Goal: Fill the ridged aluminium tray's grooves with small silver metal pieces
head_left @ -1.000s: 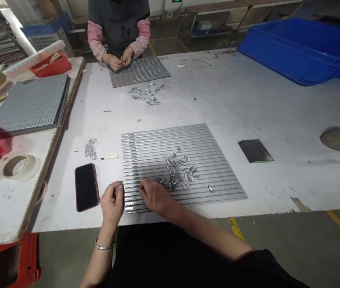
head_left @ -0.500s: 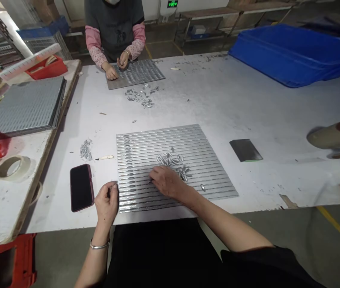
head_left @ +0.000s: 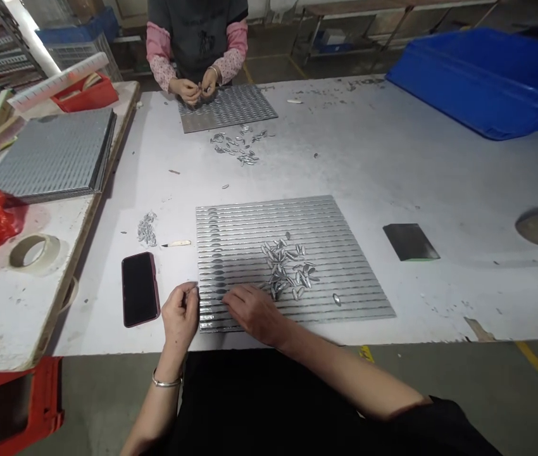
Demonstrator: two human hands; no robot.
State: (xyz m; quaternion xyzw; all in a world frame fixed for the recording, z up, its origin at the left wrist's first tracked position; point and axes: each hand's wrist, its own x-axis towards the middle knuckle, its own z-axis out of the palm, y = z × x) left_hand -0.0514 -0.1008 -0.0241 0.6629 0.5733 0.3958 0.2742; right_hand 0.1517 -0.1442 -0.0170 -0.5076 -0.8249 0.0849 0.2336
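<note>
In front of me lies a silvery sheet [head_left: 345, 278] with dark, roughly horizontal stripes. A column of dark leaf-shaped pieces [head_left: 215, 253] runs down near its left edge, and a loose heap of silvery leaf-shaped pieces [head_left: 278, 253] is spread over its middle. My right hand [head_left: 257, 311] is closed in a pinch at the lower end of the column; whatever is between its fingertips is hidden. Beside the sheet's left edge, my left hand [head_left: 181, 313] rests with fingers curled and thumb pressed to the index finger; its contents cannot be made out.
Left of the sheet are a phone [head_left: 140, 289], a small knife [head_left: 177, 243] and a pile of grey bits [head_left: 147, 229]. A dark block [head_left: 410, 242] sits to the right. Across the table a co-worker's hands [head_left: 197, 87] are over another sheet [head_left: 245, 109]. A blue bin [head_left: 478, 82] stands far right.
My right hand has moved from beside the heap leftward to the column. My left hand keeps its place at the sheet's edge. The co-worker's hands have come together.
</note>
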